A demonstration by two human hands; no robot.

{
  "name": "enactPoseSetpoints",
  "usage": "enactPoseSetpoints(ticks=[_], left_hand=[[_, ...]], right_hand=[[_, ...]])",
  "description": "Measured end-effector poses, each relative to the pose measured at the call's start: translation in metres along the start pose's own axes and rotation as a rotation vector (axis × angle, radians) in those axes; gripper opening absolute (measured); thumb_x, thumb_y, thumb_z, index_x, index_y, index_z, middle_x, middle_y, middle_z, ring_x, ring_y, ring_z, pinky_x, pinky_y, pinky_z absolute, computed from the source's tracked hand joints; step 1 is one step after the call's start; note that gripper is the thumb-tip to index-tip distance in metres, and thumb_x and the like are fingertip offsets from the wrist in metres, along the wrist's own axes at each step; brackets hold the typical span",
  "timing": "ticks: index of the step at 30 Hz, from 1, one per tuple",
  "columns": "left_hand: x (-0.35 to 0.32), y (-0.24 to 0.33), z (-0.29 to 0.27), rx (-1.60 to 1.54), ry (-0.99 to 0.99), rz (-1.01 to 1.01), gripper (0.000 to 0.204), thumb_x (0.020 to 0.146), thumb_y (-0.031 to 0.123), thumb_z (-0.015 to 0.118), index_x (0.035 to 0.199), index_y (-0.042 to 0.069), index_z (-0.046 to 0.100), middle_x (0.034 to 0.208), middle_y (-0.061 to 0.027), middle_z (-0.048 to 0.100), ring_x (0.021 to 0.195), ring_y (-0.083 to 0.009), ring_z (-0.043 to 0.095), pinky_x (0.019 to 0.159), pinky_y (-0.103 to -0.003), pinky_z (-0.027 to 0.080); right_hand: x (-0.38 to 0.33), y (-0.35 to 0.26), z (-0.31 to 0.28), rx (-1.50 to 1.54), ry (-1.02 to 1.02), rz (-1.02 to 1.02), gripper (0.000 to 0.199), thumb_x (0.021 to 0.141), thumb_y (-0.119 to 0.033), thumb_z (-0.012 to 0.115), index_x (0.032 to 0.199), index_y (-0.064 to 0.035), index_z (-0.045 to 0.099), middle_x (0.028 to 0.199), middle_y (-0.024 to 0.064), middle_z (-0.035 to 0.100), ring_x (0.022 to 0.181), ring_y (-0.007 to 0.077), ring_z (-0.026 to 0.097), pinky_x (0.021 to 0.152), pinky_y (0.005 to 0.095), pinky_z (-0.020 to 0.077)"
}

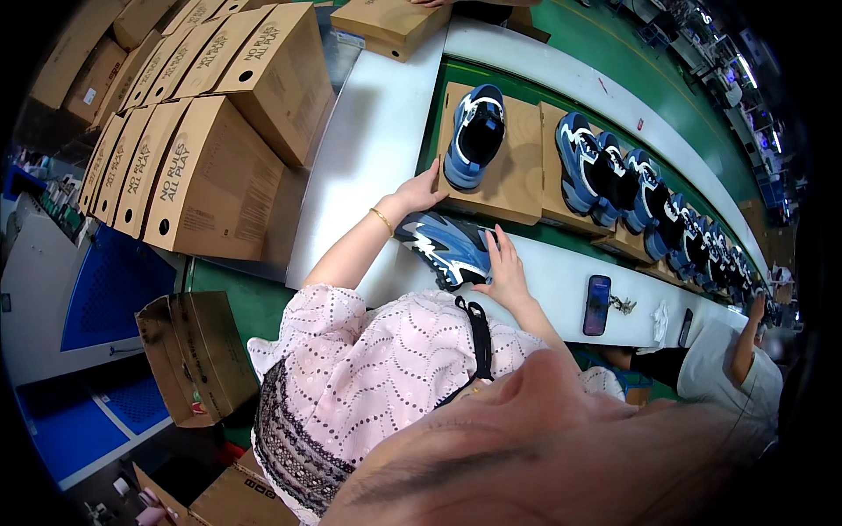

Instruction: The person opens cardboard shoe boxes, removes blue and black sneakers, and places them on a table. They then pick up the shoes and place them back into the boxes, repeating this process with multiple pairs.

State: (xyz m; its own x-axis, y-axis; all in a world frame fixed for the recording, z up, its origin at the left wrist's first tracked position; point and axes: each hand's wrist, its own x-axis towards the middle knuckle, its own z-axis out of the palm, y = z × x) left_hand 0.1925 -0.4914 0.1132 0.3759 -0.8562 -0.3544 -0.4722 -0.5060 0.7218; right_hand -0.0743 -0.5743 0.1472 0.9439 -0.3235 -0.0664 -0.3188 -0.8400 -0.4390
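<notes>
A blue, white and black sneaker (443,247) lies on its side on the white bench edge, close against my body. Beside its right end is my right hand (507,273), fingers spread and thumb apart, the fingertips near or touching the shoe. My left hand (421,190), below a gold bracelet, reaches past the shoe with its fingers extended against the left side of a brown shoebox (513,175). On that box's lid stands another sneaker (476,136) of the same colours, upright. Part of the left hand's grip is hidden.
Stacked brown shoeboxes (219,175) rise at my left. More boxes bearing sneakers (583,167) run along a green line to the right. A phone (596,305) and keys (624,305) lie on the bench. A co-worker (728,368) sits at right; another person's hand (430,3) touches a far box (390,22).
</notes>
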Motion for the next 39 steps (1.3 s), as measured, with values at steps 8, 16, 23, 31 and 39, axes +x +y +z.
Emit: enactPoseSetpoints(ticks=[8,16,23,31,39], left_hand=[[0.000,-0.036,-0.028,-0.023,0.304,0.121,0.060,0.084,0.039,0.057,0.133,0.009,0.042,0.130,-0.0192,0.048,0.121,-0.0313,0.045,0.101,-0.036,0.036],[-0.066,-0.122,-0.036,-0.232,0.531,-0.119,0.043,0.085,0.030,0.055,0.122,0.007,0.051,0.114,-0.0155,0.059,0.099,-0.0273,0.060,0.085,-0.036,0.048],[-0.129,-0.156,0.011,-0.344,0.495,-0.400,0.045,0.085,0.029,0.055,0.123,0.005,0.050,0.098,-0.0124,0.063,0.086,-0.0224,0.062,0.078,-0.034,0.049],[-0.130,-0.116,0.013,-0.478,0.469,-0.284,0.042,0.087,0.028,0.056,0.119,0.002,0.053,0.097,-0.0102,0.061,0.083,-0.0164,0.061,0.075,-0.029,0.048],[-0.030,-0.081,-0.046,-1.155,0.485,-0.310,0.077,0.081,0.052,0.061,0.132,0.000,0.036,0.106,-0.0134,0.058,0.095,-0.0220,0.058,0.081,-0.035,0.048]], right_hand=[[0.019,0.004,0.023,0.532,0.223,0.282,0.076,0.056,0.004,0.056,0.130,-0.0047,0.042,0.129,0.0165,0.047,0.121,0.0305,0.044,0.105,0.0341,0.0303],[-0.026,0.078,-0.020,2.242,0.083,0.273,0.049,0.093,-0.030,0.045,0.137,-0.0085,0.036,0.132,0.0141,0.046,0.117,0.0269,0.049,0.093,0.0421,0.0455],[0.050,0.084,-0.058,1.384,0.277,0.586,0.054,0.089,-0.044,0.053,0.130,-0.0125,0.041,0.126,0.0085,0.049,0.109,0.0274,0.053,0.084,0.0459,0.0516],[0.055,0.128,0.029,0.811,0.484,0.568,0.035,0.097,-0.036,0.041,0.093,-0.0047,0.056,0.090,0.0058,0.059,0.082,0.0158,0.055,0.070,0.0340,0.0495],[-0.028,0.064,0.102,0.039,0.401,0.075,0.014,0.083,-0.011,0.056,0.076,-0.0034,0.046,0.078,0.0144,0.048,0.073,0.0351,0.049,0.065,0.0459,0.0392]])
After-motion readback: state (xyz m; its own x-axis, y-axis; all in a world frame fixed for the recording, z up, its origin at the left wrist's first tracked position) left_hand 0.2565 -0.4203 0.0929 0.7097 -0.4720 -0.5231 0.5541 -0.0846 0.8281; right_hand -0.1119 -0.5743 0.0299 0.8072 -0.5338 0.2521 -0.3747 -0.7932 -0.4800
